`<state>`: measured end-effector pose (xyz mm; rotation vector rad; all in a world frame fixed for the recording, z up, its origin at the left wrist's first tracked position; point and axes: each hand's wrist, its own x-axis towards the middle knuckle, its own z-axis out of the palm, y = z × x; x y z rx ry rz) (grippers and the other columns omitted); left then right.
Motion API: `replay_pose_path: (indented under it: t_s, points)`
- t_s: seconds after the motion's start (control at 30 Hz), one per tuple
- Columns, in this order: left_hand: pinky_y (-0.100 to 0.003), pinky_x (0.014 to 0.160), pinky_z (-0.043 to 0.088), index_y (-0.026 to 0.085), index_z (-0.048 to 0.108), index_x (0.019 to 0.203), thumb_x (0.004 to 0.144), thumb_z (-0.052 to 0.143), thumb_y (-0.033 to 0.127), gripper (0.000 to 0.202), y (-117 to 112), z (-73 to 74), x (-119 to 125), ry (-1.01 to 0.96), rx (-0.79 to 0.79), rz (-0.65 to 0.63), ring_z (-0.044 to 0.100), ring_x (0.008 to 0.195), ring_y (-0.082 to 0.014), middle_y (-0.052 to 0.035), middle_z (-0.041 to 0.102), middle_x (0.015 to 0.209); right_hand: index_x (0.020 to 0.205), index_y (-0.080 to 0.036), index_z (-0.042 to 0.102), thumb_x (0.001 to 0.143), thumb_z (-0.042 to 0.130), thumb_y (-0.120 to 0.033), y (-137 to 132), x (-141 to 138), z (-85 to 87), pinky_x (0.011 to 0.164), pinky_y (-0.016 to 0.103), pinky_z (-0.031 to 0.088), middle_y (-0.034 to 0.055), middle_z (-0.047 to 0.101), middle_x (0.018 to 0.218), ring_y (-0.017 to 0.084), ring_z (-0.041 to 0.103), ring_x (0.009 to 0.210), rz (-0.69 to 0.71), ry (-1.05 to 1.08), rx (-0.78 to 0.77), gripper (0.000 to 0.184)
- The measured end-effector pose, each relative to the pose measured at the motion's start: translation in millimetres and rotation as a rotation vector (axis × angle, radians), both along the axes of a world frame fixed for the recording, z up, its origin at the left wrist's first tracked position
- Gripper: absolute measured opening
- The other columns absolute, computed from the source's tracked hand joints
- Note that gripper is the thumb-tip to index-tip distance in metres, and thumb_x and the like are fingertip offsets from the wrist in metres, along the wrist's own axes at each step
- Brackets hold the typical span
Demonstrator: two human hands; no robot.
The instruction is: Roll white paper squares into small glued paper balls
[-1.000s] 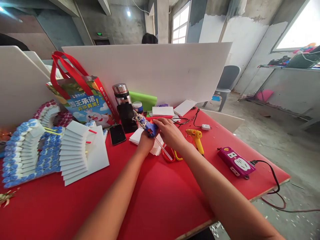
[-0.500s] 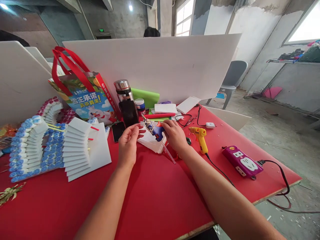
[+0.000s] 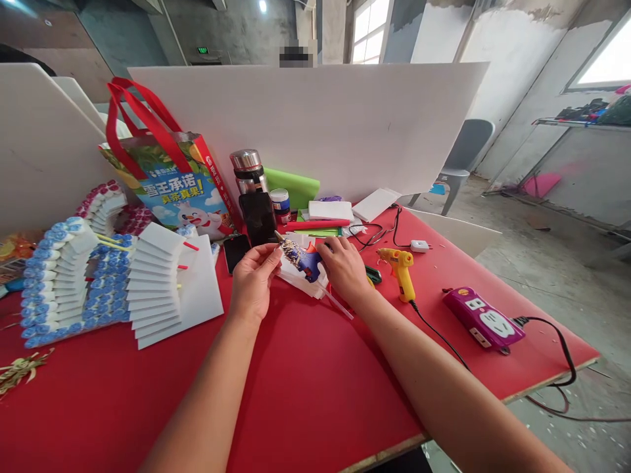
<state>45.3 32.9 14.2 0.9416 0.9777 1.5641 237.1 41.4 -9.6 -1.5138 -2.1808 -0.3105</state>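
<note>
A blue hot glue gun (image 3: 309, 263) with an orange trigger part is in my right hand (image 3: 345, 266), whose fingers curl over its far side. Its front end is crusted with beige, speckled bits and points toward my left hand (image 3: 252, 279). The left thumb and forefinger are pressed together right beside the nozzle; what they pinch, if anything, is too small to make out. A clear glue stick (image 3: 340, 306) slants down from behind the gun over the red table (image 3: 305, 381). White sheets (image 3: 300, 279) lie beneath the gun.
Fanned white pieces (image 3: 155, 289) and blue-and-white bundles (image 3: 59, 282) stand at left, before a printed bag (image 3: 182, 190). A thermos (image 3: 249, 171) and black phone (image 3: 257, 220) are behind. A yellow glue gun (image 3: 401, 272) and purple power strip (image 3: 483, 318) lie at right.
My left fingers have closed together and come up to the nozzle. The blue glue gun stays in my right hand. The view has shifted slightly.
</note>
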Motion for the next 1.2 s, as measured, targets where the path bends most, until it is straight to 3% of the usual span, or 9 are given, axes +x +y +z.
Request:
replay_pose_path:
  t_s: [0.33,0.77,1.0,1.1,1.2]
  points:
    - [-0.026,0.078,0.047,0.016,0.067,0.092,0.061,0.087,0.025,0.038,-0.3,-6.8,5.1,0.183,0.089,0.056,0.061,0.081,-0.0138,-0.0015,0.067,0.085,0.109,-0.017,0.061,0.096,0.047,-0.018,-5.1,-8.2,-0.5,0.084,0.041,0.039,0.0172,0.059,0.117,0.031,0.049,0.106,-0.065,-0.083,-0.034,0.019]
    - [-0.025,0.076,0.046,0.017,0.064,0.092,0.062,0.084,0.024,0.037,3.5,-19.8,8.0,0.237,0.106,0.084,0.057,0.078,-0.0121,0.0003,0.062,0.084,0.104,-0.015,0.060,0.098,0.041,-0.013,-2.2,-11.6,-2.9,0.083,0.041,0.038,0.0164,0.058,0.112,0.031,0.048,0.103,-0.124,-0.137,-0.036,0.020]
    - [-0.027,0.079,0.048,0.017,0.067,0.100,0.061,0.086,0.027,0.045,2.8,-20.4,2.4,0.230,0.030,0.067,0.059,0.081,-0.0125,-0.0016,0.065,0.090,0.103,-0.015,0.060,0.098,0.043,-0.016,-3.6,-9.6,-1.8,0.082,0.042,0.035,0.0164,0.061,0.110,0.032,0.048,0.103,-0.097,-0.134,-0.033,0.018]
    - [-0.026,0.078,0.048,0.016,0.068,0.101,0.063,0.086,0.028,0.044,1.7,-19.5,2.0,0.223,0.028,0.059,0.060,0.081,-0.0121,-0.0025,0.067,0.090,0.107,-0.015,0.061,0.094,0.052,-0.019,-5.2,-7.0,-0.4,0.083,0.042,0.034,0.0162,0.063,0.111,0.032,0.049,0.105,-0.052,-0.096,-0.040,0.016]
    - [-0.025,0.072,0.049,0.015,0.068,0.100,0.065,0.086,0.033,0.043,0.6,-16.9,2.8,0.184,0.033,0.062,0.059,0.075,-0.0113,-0.0027,0.067,0.088,0.125,-0.015,0.058,0.093,0.051,-0.017,-5.4,-3.6,-0.1,0.086,0.042,0.034,0.0152,0.065,0.115,0.031,0.051,0.108,0.012,-0.012,-0.043,0.032]
